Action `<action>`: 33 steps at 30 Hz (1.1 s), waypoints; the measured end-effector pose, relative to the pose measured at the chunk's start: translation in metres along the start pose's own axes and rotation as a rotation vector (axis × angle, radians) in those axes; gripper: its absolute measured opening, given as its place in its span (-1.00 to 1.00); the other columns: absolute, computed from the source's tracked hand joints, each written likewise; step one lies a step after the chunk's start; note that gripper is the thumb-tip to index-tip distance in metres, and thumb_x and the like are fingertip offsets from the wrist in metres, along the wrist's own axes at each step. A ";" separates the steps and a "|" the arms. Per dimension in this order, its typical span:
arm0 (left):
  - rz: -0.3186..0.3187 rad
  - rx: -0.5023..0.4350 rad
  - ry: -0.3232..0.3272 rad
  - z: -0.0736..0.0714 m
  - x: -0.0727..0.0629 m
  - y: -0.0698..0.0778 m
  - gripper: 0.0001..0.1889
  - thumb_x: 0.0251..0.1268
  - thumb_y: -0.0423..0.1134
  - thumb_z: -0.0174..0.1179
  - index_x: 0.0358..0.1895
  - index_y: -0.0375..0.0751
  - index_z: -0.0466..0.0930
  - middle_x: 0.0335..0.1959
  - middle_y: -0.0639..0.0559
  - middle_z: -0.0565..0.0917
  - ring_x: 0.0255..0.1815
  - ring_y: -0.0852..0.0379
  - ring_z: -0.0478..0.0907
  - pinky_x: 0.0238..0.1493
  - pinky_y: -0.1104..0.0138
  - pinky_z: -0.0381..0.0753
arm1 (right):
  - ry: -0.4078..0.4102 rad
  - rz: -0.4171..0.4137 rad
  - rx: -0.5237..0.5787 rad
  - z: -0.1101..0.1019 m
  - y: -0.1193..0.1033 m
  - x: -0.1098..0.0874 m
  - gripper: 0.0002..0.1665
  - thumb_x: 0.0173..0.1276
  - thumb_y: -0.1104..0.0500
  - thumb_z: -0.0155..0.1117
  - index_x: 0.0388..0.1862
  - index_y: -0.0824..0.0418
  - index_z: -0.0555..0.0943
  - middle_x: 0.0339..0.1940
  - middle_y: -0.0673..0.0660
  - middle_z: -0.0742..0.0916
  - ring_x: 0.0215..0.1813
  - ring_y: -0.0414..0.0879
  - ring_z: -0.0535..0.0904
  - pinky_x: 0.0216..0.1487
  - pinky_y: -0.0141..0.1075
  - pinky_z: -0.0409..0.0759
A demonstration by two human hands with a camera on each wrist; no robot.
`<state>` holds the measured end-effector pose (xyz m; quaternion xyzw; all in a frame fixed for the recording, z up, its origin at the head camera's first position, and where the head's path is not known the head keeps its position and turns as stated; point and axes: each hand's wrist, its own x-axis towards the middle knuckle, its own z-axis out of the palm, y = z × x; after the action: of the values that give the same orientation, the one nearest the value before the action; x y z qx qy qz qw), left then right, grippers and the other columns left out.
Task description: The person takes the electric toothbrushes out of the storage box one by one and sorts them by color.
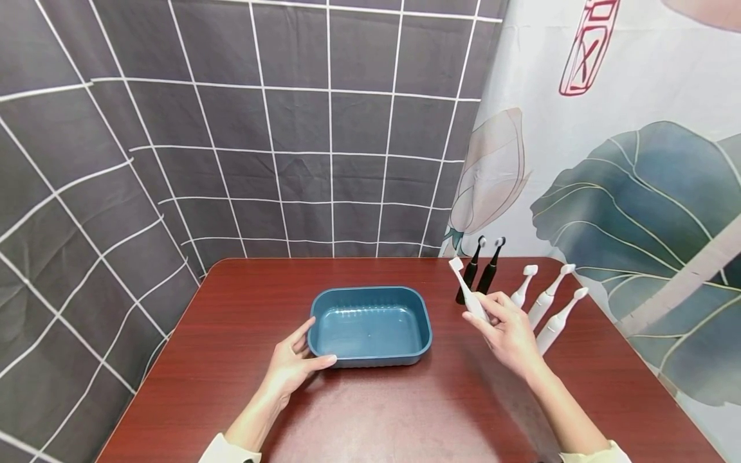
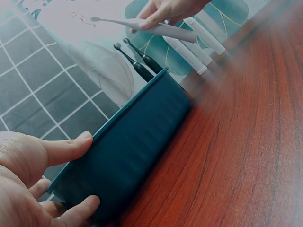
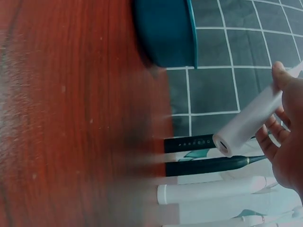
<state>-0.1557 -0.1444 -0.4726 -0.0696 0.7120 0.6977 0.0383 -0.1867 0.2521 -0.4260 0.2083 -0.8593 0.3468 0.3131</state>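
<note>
A blue plastic basin (image 1: 370,331), bare inside, sits on the table. My left hand (image 1: 292,363) holds its near left corner, thumb at the front rim and fingers along the left side. In the left wrist view the thumb (image 2: 71,147) lies at the rim and a fingertip touches the outer wall. My right hand (image 1: 512,334) grips a white electric toothbrush (image 1: 476,307) by its handle, to the right of the basin. The brush is raised and tilted, head up and leftward; its round base (image 3: 223,145) shows in the right wrist view.
Two black electric toothbrushes (image 1: 491,270) stand behind my right hand. Three more white ones (image 1: 554,325) stand to its right, partly behind the hand. The reddish wooden table (image 1: 243,302) meets a grey grid curtain (image 1: 295,122) and a flowered white cloth (image 1: 538,77).
</note>
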 end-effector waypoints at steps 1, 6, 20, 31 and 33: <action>0.000 0.003 0.001 0.000 0.000 0.000 0.00 -0.13 -0.42 0.62 0.50 -0.12 0.33 0.43 -0.34 0.35 0.40 -0.31 0.33 0.14 0.08 0.57 | 0.013 -0.005 -0.001 0.000 0.000 -0.001 -0.44 -0.02 0.40 0.62 0.04 0.18 0.74 -0.32 -0.04 0.62 -0.42 -0.24 0.46 -0.42 -0.51 0.42; -0.001 0.005 0.000 0.000 0.000 0.000 0.00 -0.13 -0.42 0.61 0.51 -0.11 0.33 0.44 -0.34 0.34 0.40 -0.31 0.33 0.15 0.06 0.55 | 0.068 0.006 0.018 -0.003 0.003 -0.008 -0.45 -0.05 0.43 0.63 0.00 0.21 0.76 -0.32 -0.02 0.65 -0.41 -0.30 0.50 -0.40 -0.55 0.46; 0.016 0.012 -0.003 0.000 0.000 -0.001 -0.01 -0.12 -0.41 0.61 0.50 -0.12 0.33 0.43 -0.35 0.34 0.40 -0.32 0.33 0.17 0.06 0.54 | 0.219 0.096 0.018 -0.013 0.017 -0.032 -0.47 -0.11 0.53 0.61 -0.07 0.31 0.77 -0.35 0.11 0.73 -0.30 -0.52 0.55 -0.19 -0.68 0.51; 0.025 0.025 0.000 -0.001 -0.002 0.001 -0.01 -0.12 -0.41 0.61 0.50 -0.15 0.34 0.41 -0.36 0.36 0.39 -0.33 0.35 0.18 0.06 0.53 | 0.275 0.199 -0.019 -0.012 0.024 -0.048 -0.51 0.02 0.49 0.57 0.00 0.36 0.73 -0.21 0.19 0.75 -0.16 -0.48 0.53 -0.12 -0.69 0.46; 0.022 0.026 0.000 -0.001 -0.002 0.001 -0.01 -0.12 -0.41 0.61 0.50 -0.15 0.33 0.42 -0.36 0.36 0.39 -0.33 0.34 0.18 0.06 0.53 | 0.303 0.216 -0.032 -0.010 0.024 -0.051 -0.53 0.04 0.48 0.56 0.00 0.36 0.74 -0.21 0.13 0.75 -0.18 -0.38 0.53 -0.18 -0.65 0.44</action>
<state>-0.1542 -0.1450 -0.4717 -0.0613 0.7218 0.6887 0.0318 -0.1601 0.2823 -0.4665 0.0555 -0.8252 0.3918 0.4031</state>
